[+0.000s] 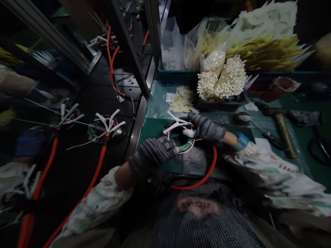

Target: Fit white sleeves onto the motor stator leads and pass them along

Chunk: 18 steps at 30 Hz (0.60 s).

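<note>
A round wound stator ring (pixel 186 145) with green and copper windings lies on the green bench mat (pixel 155 127), white sleeved leads (pixel 176 123) sticking out of its top. An orange cable (pixel 207 172) loops from it toward me. My left hand (pixel 152 153), in a grey knit glove, curls around the ring's near left edge. My right hand (pixel 204 128), also gloved, pinches a small white sleeve at the ring's upper right.
Bundles of white sticks (pixel 222 81) and bags of yellow and white ties (pixel 261 48) fill a bin behind. A hammer (pixel 281 129), a screwdriver (pixel 261 131) and scissors (pixel 320 146) lie at right. Similar rings with orange cables (pixel 103 129) sit on the dark conveyor at left.
</note>
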Motion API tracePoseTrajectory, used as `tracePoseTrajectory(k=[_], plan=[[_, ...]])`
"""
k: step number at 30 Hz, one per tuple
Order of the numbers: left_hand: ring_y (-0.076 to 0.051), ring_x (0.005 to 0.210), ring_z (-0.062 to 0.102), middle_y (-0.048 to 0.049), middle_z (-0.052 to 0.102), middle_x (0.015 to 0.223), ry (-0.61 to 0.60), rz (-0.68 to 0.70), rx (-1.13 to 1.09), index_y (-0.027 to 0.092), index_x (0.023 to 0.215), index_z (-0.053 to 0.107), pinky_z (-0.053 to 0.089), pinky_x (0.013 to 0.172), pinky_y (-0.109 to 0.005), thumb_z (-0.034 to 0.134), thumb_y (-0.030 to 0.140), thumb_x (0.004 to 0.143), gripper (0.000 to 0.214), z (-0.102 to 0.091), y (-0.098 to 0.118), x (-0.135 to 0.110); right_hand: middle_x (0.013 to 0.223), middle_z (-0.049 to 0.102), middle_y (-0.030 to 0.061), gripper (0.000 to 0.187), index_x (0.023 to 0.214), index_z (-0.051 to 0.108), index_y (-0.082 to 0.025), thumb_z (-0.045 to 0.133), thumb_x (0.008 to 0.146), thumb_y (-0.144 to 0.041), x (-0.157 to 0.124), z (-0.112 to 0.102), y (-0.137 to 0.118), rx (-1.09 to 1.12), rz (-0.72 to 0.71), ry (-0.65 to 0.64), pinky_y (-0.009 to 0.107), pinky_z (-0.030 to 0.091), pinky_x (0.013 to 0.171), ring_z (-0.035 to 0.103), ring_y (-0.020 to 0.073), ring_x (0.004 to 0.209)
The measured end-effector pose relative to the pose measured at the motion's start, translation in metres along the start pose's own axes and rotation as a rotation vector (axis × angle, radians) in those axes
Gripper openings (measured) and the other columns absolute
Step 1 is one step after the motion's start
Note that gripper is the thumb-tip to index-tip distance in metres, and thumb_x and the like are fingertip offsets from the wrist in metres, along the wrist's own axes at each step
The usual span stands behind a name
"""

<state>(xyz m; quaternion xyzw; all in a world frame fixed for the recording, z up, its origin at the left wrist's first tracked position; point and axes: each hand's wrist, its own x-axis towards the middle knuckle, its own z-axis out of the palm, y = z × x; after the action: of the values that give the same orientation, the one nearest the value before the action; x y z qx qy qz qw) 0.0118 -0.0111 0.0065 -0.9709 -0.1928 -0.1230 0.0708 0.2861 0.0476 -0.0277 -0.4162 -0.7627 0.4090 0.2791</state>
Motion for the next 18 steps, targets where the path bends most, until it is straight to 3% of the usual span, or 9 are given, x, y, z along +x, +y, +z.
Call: tracePoseTrajectory(k=[3, 6, 9, 11, 13, 15, 16, 18], plan=[[-0.025, 0.105, 0.072, -0.0074, 0.080, 0.110, 0.004, -0.001, 0.063, 0.021, 0.114, 0.073, 0.052, 0.074, -0.034, 0.058, 0.014, 0.104, 0.020, -0.002, -0.004, 0.002, 0.111, 0.082, 0.0047, 0.043, 0.118, 0.077, -0.023, 0.082, 0.078, -0.038, 0.026, -0.015, 0.006, 0.169, 0.009, -0.187, 0.040, 0.065, 0.088, 0.076, 0.0243, 0.095], [-0.026, 0.115, 0.073, -0.0051, 0.082, 0.117, 0.089, -0.036, 0.083, 0.023, 0.112, 0.074, 0.055, 0.084, -0.039, 0.058, 0.013, 0.102, 0.021, 0.004, -0.002, -0.002, 0.112, 0.082, 0.0076, 0.043, 0.115, 0.078, -0.021, 0.084, 0.078, -0.043, 0.027, -0.009, 0.009, 0.182, 0.048, -0.060, 0.044, 0.065, 0.093, 0.077, 0.0275, 0.100], [-0.028, 0.135, 0.065, -0.0024, 0.078, 0.135, 0.138, -0.113, -0.019, 0.026, 0.113, 0.072, 0.050, 0.110, -0.049, 0.061, 0.018, 0.098, 0.021, 0.013, 0.002, -0.007, 0.130, 0.077, 0.0120, 0.046, 0.126, 0.074, -0.022, 0.078, 0.088, -0.047, -0.007, 0.009, 0.007, 0.139, 0.122, 0.249, 0.049, 0.059, 0.106, 0.072, 0.0298, 0.118], [-0.029, 0.141, 0.061, -0.0019, 0.076, 0.136, 0.168, -0.152, -0.093, 0.026, 0.113, 0.071, 0.044, 0.121, -0.054, 0.066, 0.027, 0.096, 0.017, 0.021, 0.002, -0.009, 0.132, 0.077, 0.0100, 0.042, 0.128, 0.072, -0.025, 0.068, 0.096, -0.052, -0.043, 0.020, 0.004, 0.180, 0.232, 0.401, 0.046, 0.059, 0.104, 0.072, 0.0270, 0.119], [-0.029, 0.136, 0.064, -0.0018, 0.080, 0.124, 0.236, -0.177, -0.128, 0.027, 0.106, 0.069, 0.045, 0.121, -0.055, 0.076, 0.036, 0.095, 0.017, 0.032, 0.001, -0.007, 0.115, 0.080, 0.0078, 0.040, 0.122, 0.073, -0.024, 0.060, 0.102, -0.056, -0.079, 0.027, 0.003, 0.292, 0.404, 0.421, 0.036, 0.063, 0.083, 0.075, 0.0220, 0.097], [-0.028, 0.124, 0.070, -0.0019, 0.080, 0.109, 0.305, -0.181, -0.140, 0.026, 0.099, 0.066, 0.052, 0.114, -0.051, 0.085, 0.042, 0.090, 0.027, 0.043, 0.001, -0.004, 0.098, 0.080, 0.0064, 0.043, 0.118, 0.073, -0.022, 0.058, 0.103, -0.060, -0.103, 0.027, 0.003, 0.387, 0.513, 0.359, 0.029, 0.058, 0.065, 0.071, 0.0184, 0.076], [-0.027, 0.117, 0.072, -0.0019, 0.079, 0.103, 0.330, -0.184, -0.145, 0.025, 0.097, 0.064, 0.055, 0.111, -0.050, 0.088, 0.041, 0.088, 0.030, 0.048, 0.002, -0.002, 0.094, 0.079, 0.0057, 0.043, 0.119, 0.073, -0.022, 0.060, 0.102, -0.059, -0.109, 0.025, 0.005, 0.396, 0.520, 0.344, 0.028, 0.057, 0.062, 0.070, 0.0177, 0.072], [-0.024, 0.103, 0.075, -0.0014, 0.078, 0.095, 0.365, -0.219, -0.153, 0.024, 0.095, 0.062, 0.058, 0.105, -0.049, 0.089, 0.037, 0.088, 0.031, 0.056, 0.009, 0.002, 0.100, 0.080, 0.0057, 0.040, 0.123, 0.072, -0.023, 0.065, 0.100, -0.055, -0.104, 0.017, 0.010, 0.318, 0.445, 0.389, 0.032, 0.061, 0.072, 0.072, 0.0196, 0.081]])
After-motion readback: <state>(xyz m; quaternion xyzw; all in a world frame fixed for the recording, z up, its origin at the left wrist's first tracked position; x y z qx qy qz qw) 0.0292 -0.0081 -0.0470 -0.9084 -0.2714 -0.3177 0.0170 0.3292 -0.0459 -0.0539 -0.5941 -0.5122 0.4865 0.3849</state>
